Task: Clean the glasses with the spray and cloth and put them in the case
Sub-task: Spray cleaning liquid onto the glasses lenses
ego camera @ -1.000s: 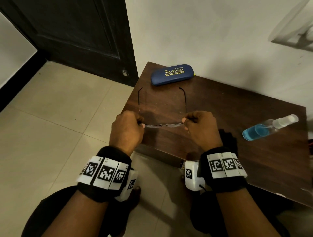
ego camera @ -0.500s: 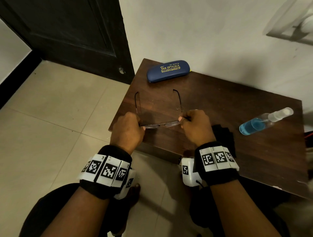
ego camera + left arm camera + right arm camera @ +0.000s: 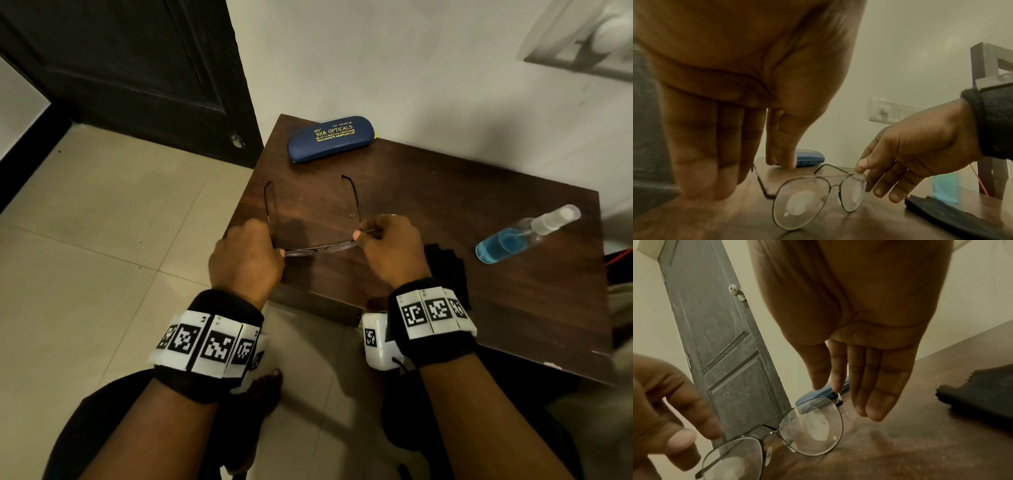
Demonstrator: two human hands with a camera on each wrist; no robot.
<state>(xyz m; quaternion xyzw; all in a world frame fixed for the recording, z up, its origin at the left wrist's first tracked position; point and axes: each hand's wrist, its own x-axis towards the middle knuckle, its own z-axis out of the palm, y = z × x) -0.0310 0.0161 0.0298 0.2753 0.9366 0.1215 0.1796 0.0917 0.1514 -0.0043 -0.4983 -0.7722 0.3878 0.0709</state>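
Thin metal-framed glasses (image 3: pixel 318 247) (image 3: pixel 797 203) (image 3: pixel 813 426) stand near the table's front left with their temples open and pointing away. Their lower rims seem to touch the wood. My right hand (image 3: pixel 363 236) (image 3: pixel 861 168) (image 3: pixel 826 387) pinches the frame's right corner between thumb and forefinger. My left hand (image 3: pixel 270 253) (image 3: pixel 731 170) (image 3: pixel 694 431) sits at the left end, fingers hanging loosely beside the frame. The shut blue case (image 3: pixel 330 138) (image 3: pixel 809 156) lies at the back. The spray bottle (image 3: pixel 524 234) lies at the right. A black cloth (image 3: pixel 445 263) (image 3: pixel 978 395) lies by my right wrist.
The dark wooden table (image 3: pixel 479 192) stands against a white wall. Its left edge is right under my left hand, with tiled floor (image 3: pixel 85 240) below. A dark door (image 3: pixel 120 68) stands at the back left. A wall switch panel (image 3: pixel 890 110) shows behind.
Both hands have brought the glasses down and nearer to the table's front. The left hand's hold on the left end has loosened.
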